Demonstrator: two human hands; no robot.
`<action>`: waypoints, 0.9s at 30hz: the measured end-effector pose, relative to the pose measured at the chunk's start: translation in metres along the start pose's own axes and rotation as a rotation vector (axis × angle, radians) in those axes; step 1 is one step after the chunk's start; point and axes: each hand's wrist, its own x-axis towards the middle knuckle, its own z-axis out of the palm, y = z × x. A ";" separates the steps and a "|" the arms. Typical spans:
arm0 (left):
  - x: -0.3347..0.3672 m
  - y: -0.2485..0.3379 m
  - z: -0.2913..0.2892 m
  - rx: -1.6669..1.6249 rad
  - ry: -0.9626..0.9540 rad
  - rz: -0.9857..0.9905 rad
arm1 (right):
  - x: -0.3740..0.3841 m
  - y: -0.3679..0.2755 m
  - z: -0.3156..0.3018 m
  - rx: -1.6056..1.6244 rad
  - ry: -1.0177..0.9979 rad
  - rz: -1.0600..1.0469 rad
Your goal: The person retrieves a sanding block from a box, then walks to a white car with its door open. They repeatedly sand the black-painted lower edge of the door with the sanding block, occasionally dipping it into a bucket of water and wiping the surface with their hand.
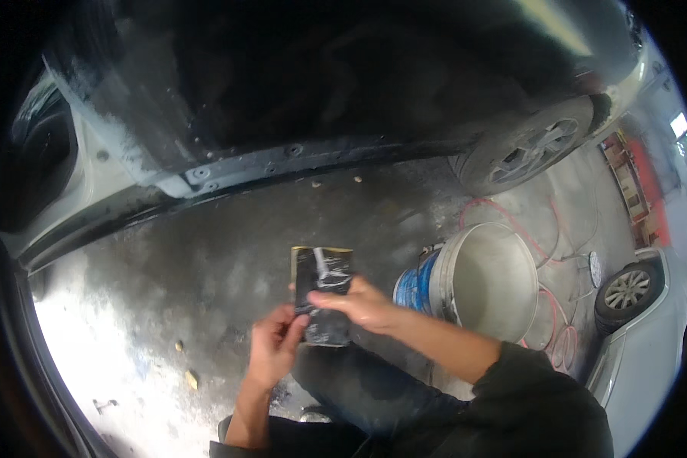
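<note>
Both my hands are closed on a flat rectangular piece of black sandpaper (pixel 328 327) above the floor. It has a tan edge along its top and shiny, whitish wet-looking streaks. My left hand (pixel 275 342) pinches its left side low down. From the right, my right hand (pixel 368 307) grips it with the thumb laid across its face and the other fingers hidden behind. Whether a block lies inside the sandpaper I cannot tell. Ahead is the side of a car (pixel 259 84), dark, with pale scuffed patches along its lower left edge.
A blue-and-white bucket (pixel 415 288) of cloudy liquid stands just right of my right hand. Behind it, a red hose (pixel 511 221) coils over the wet concrete floor (pixel 229 229). The car's wheel (pixel 530 156) is at upper right; a silver car (pixel 641 343) stands at far right.
</note>
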 end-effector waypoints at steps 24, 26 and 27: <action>-0.004 -0.036 -0.046 0.259 0.394 -0.029 | -0.119 0.196 -0.461 -0.121 0.484 0.605; -0.005 -0.023 -0.046 0.399 0.388 -0.004 | -0.119 0.187 -0.460 -0.111 0.501 0.607; -0.007 -0.028 -0.048 0.427 0.405 0.038 | -0.118 0.181 -0.458 -0.110 0.509 0.609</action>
